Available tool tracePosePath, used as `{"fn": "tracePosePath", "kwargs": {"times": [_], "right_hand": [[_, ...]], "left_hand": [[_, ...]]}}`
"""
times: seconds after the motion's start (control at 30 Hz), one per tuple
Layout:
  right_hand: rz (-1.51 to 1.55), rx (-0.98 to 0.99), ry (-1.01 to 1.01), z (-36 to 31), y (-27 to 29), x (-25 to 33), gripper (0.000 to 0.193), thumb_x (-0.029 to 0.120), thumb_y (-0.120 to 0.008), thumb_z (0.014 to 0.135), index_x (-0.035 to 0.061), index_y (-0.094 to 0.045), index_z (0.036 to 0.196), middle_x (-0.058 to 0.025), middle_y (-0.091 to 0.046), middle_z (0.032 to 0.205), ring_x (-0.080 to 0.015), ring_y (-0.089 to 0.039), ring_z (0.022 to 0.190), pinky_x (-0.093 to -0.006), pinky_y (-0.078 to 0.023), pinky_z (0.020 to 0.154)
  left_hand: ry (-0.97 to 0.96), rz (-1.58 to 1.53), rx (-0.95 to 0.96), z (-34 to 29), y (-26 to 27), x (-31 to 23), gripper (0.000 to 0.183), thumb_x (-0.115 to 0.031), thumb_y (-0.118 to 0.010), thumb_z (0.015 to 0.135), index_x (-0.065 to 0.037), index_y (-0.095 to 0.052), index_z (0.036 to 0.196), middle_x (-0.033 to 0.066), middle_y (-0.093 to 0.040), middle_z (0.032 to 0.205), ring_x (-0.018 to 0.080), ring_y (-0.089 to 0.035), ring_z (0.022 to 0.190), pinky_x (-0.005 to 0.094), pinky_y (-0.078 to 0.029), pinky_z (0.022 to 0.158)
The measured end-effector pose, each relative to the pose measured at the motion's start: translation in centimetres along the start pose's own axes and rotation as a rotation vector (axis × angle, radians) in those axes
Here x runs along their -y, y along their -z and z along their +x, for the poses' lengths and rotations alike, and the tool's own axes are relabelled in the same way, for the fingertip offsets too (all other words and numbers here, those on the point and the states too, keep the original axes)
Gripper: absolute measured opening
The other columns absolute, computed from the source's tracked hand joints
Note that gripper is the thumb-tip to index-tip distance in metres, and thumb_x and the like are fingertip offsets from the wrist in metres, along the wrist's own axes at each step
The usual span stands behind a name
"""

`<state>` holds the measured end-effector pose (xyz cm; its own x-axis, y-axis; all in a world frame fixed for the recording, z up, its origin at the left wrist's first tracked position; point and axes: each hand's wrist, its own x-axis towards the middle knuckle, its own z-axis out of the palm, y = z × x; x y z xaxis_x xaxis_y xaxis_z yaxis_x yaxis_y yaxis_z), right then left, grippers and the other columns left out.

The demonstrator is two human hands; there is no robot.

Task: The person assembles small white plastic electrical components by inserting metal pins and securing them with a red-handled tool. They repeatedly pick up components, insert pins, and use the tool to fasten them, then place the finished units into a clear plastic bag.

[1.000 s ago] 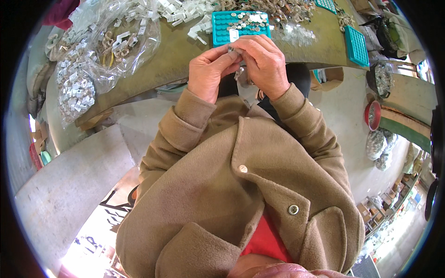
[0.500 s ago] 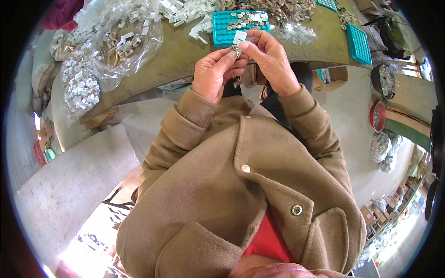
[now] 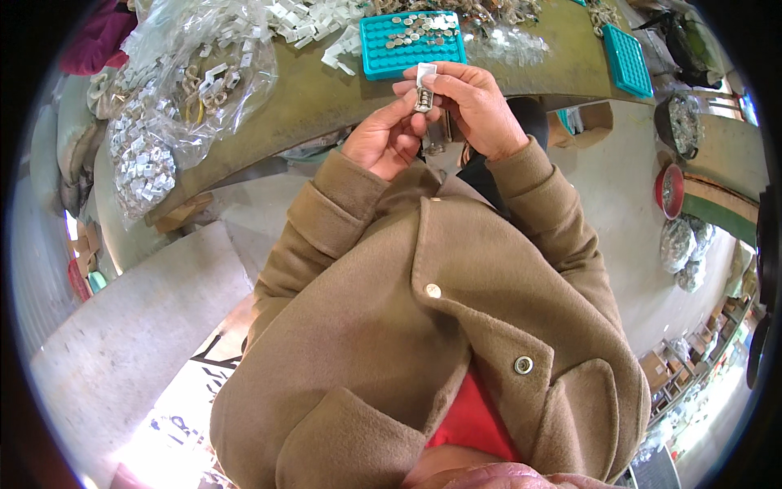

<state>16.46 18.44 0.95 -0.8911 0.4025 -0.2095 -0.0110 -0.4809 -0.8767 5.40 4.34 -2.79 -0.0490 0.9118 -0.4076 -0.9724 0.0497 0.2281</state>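
Observation:
Both hands are together above the table's near edge, pinching one small piece between them. Its upper part is a white plastic flap (image 3: 426, 72), and its lower part is a small silvery case (image 3: 423, 100) with dark and bright rows inside. My left hand (image 3: 381, 140) grips the lower left side of the case with thumb and fingers. My right hand (image 3: 481, 106) holds the right side, its thumb against the white flap. Just beyond them lies a teal tray (image 3: 376, 63) with round pockets, many small round metal pieces scattered over its far half.
Clear plastic bags of small white parts (image 3: 142, 167) cover the left of the table (image 3: 314, 104). White plastic pieces (image 3: 297, 24) lie loose beyond. Another teal tray (image 3: 627, 61) sits at the right edge. A co-worker's purple sleeve (image 3: 96, 37) shows far left. A red bowl (image 3: 669, 191) is at right.
The small piece has turned in my fingers, so the rows inside its silvery case now show. Both hands have come slightly lower, and the surroundings have shifted a little in view.

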Motion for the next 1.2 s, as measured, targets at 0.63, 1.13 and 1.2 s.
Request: {"fn": "tracePosePath", "kwargs": {"times": [0.63, 1.13, 1.2], "right_hand": [[-1.091, -0.082, 0.839, -1.2, 2.8, -1.8, 0.032, 0.005, -0.072, 0.078, 0.0059, -0.07, 0.11, -0.009, -0.07, 0.094, -0.0268, -0.066, 0.086, -0.0363, -0.054, 0.076], [-1.565, -0.487, 0.704, -2.7, 9.9, -1.7, 0.038, 0.034, -0.07, 0.085, 0.0209, -0.067, 0.12, -0.0075, -0.049, 0.143, -0.0318, -0.035, 0.138, -0.0503, -0.022, 0.114], [-1.61, -0.471, 0.696, -1.9, 10.2, -1.6, 0.035, 0.036, -0.07, 0.085, 0.0231, -0.069, 0.117, -0.0061, -0.049, 0.143, -0.0315, -0.035, 0.139, -0.0512, -0.018, 0.115]], "left_hand": [[0.041, 0.041, -0.175, 0.8, -1.6, 1.5, 0.027, -0.036, -0.063, 0.096, -0.01, -0.061, 0.101, -0.0021, -0.062, 0.085, 0.0017, -0.046, 0.057, 0.0159, -0.034, 0.044], [-0.244, 0.952, -0.084, 3.0, -1.7, 4.5, 0.025, -0.011, -0.063, 0.096, 0.004, -0.067, 0.115, 0.0051, -0.071, 0.098, 0.0088, -0.064, 0.087, 0.0235, -0.05, 0.079], [-0.206, 0.882, -0.057, 3.0, -2.1, 4.7, 0.024, -0.014, -0.06, 0.098, 0.004, -0.067, 0.111, 0.0059, -0.071, 0.094, 0.0088, -0.063, 0.085, 0.0235, -0.05, 0.079]]}}
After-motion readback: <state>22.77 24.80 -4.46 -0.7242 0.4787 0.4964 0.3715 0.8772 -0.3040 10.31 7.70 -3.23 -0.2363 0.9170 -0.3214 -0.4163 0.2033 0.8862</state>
